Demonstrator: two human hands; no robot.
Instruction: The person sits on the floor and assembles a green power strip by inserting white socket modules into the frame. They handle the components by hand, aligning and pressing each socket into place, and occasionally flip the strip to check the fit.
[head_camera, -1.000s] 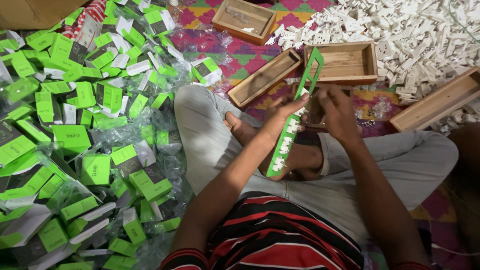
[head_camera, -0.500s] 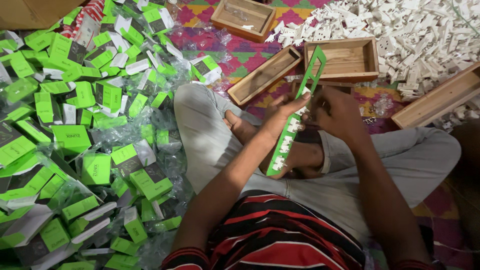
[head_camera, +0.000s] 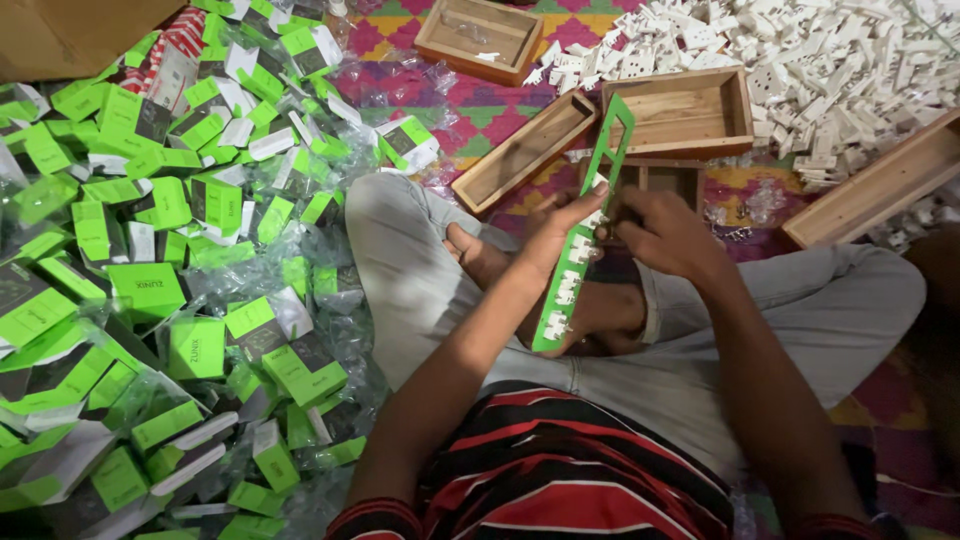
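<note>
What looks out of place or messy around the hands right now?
The green strip sits straight between the left hand and right hand. Green boxes and white parts lie in loose heaps, not in the wooden trays.

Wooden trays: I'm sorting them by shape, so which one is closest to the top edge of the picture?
The squarish wooden tray on the patterned mat, left of the white parts pile; the others lie lower, nearer the hands.

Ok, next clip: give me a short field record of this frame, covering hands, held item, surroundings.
left hand: supports the green strip frame from beneath
right hand: fingers at the frame's middle, by a white plug part
frame: long, tilted, several white parts seated, upper slots open
left of person: pile of green boxes in clear wrap
ahead: wooden trays, heap of white parts
floor: patterned mat
</note>
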